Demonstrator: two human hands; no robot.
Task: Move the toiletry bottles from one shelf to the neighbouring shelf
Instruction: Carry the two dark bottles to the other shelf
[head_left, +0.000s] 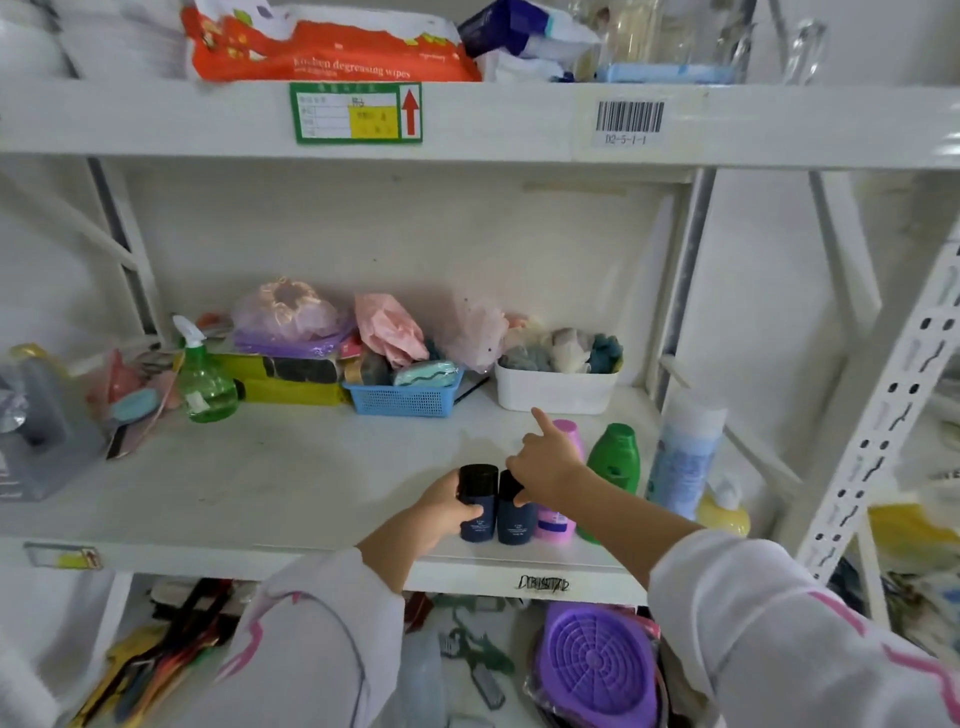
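Note:
Two dark blue bottles with black caps stand side by side near the front edge of the middle shelf (270, 493). My left hand (441, 512) is wrapped around the left dark bottle (478, 506). My right hand (545, 465) rests on the top of the right dark bottle (515, 519), thumb and a finger on its cap, index finger pointing away. Just right of them stand a pink bottle (558, 522), a green bottle (617, 457), a tall pale blue bottle (683, 457) and a low yellow bottle (724, 512).
At the back of the shelf are a white bin (556, 392) of sponges, a blue basket (402, 397), a green spray bottle (205, 379) and bagged items. A perforated upright (883, 415) bounds the right. The shelf above carries an orange wipes pack (332, 52).

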